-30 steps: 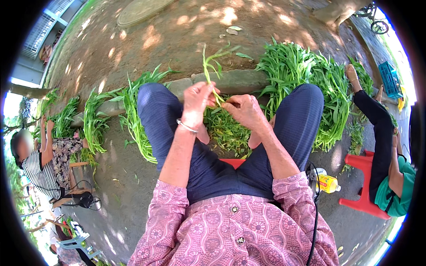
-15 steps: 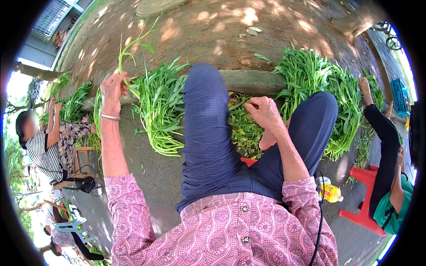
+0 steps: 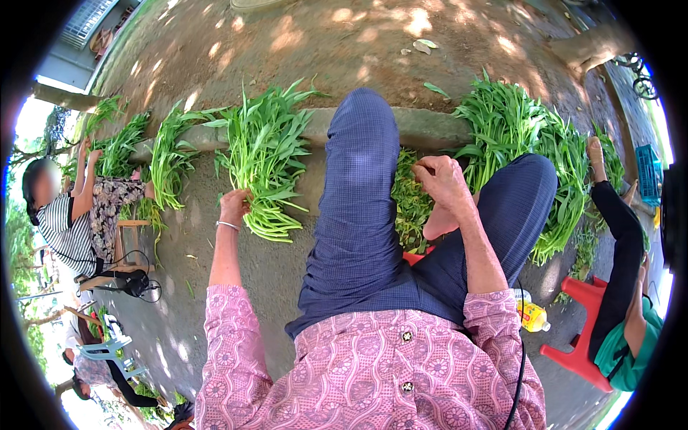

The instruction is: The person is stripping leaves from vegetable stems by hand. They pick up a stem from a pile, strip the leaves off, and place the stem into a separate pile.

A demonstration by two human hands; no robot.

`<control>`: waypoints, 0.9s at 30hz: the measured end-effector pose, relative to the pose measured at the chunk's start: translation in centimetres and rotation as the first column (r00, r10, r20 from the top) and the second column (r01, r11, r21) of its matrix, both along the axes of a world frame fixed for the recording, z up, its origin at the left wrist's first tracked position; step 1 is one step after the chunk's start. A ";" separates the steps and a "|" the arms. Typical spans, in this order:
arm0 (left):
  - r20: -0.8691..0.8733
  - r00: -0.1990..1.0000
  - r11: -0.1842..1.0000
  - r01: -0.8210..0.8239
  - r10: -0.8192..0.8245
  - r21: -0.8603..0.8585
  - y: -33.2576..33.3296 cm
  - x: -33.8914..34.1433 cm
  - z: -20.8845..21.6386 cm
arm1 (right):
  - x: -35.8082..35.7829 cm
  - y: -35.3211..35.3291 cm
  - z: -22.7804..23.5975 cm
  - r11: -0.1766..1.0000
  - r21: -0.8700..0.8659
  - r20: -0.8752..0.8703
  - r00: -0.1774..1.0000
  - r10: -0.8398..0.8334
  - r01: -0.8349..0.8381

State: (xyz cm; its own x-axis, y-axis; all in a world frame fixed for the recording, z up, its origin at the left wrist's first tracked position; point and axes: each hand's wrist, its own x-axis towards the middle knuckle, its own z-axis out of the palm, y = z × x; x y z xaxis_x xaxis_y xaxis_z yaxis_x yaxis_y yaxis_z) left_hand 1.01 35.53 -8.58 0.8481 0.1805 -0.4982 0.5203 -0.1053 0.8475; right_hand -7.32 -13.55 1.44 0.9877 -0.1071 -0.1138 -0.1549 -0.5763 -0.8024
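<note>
Long green leafy stems (image 3: 269,143) are touched by the bare left hand (image 3: 233,208), fingers curled; the bare right hand's (image 3: 442,183) fingers are half bent. Any hold cannot be told.

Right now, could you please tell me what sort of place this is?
An outdoor spot, probably a shaded yard: sun-dappled earth, a tree trunk and leafy green stalks along a stone kerb.

Left fingers (image 3: 244,196) at green stems (image 3: 274,223) — grip too small to tell.
</note>
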 end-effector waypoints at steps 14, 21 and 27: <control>-0.044 0.984 0.975 -0.166 0.174 0.151 3.4 -1.2 -4.1 | 0.0 -0.1 -0.8 0.996 -0.082 0.011 0.999 0.039 -0.038; -0.115 0.958 0.964 -0.254 0.261 0.074 3.5 -1.2 -6.6 | 0.0 -0.2 -1.6 0.998 -0.068 -0.066 0.998 -0.001 -0.003; -0.134 0.933 0.943 -0.331 0.333 0.037 6.0 -1.3 -8.9 | 0.1 -0.1 -1.5 0.995 -0.093 -0.090 0.996 0.011 -0.019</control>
